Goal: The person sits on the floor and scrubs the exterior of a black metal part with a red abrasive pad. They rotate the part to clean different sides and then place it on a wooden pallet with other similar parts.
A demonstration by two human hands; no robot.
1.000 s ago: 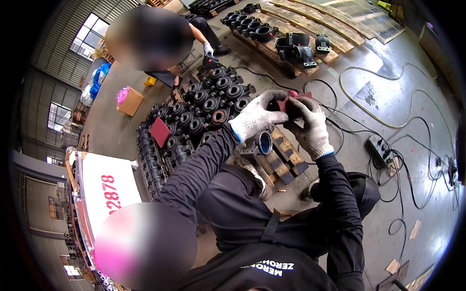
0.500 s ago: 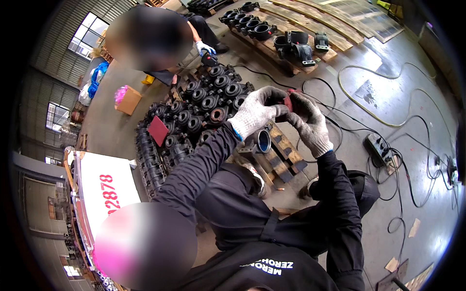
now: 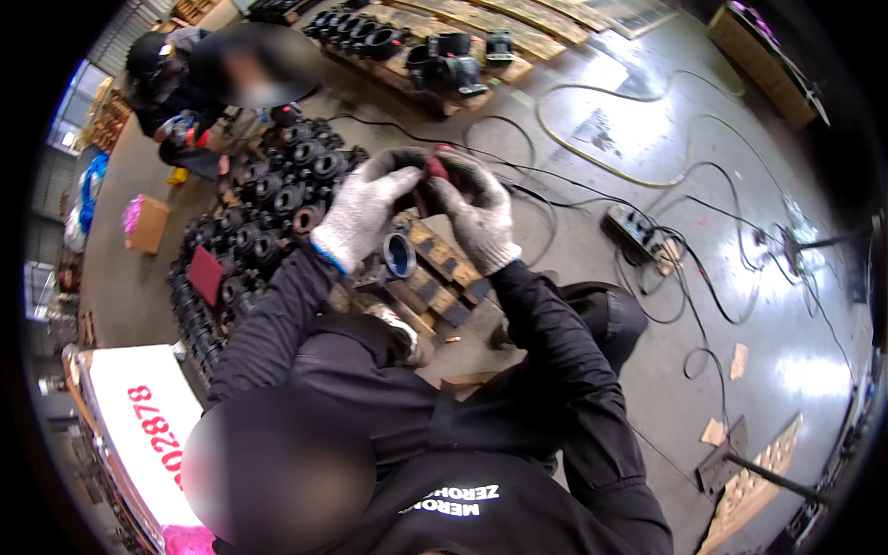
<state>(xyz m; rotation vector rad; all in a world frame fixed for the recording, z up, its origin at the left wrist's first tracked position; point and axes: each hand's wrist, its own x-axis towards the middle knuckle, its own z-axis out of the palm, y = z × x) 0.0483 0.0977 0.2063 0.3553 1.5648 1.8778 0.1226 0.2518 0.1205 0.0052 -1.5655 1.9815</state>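
Observation:
Up in front of me, over the pallet, both my gloved hands are close together with curled fingers. Between them is a small dark red piece (image 3: 437, 168) that looks like an abrasive pad, mostly covered by the fingers. My left hand (image 3: 363, 211) grips its left side, and my right hand (image 3: 479, 211) closes on it from the right. Below the hands, a black cast part with a round, blue-lined opening (image 3: 400, 255) rests at the edge of a wooden pallet (image 3: 442, 252). A flat dark red square sheet (image 3: 205, 276) lies on the rows of black castings (image 3: 270, 190) to the left.
At the far left a co-worker (image 3: 190, 120) bends beside the castings. More black parts (image 3: 370, 39) stand on a far pallet. Cables and a power strip (image 3: 634, 227) lie on the floor at right. A cardboard box (image 3: 148, 225) and a white container (image 3: 139, 416) are at left.
The whole view has swung, so the surroundings sit further left in the picture. Both hands still grip the red piece; the fingers have shifted slightly around it.

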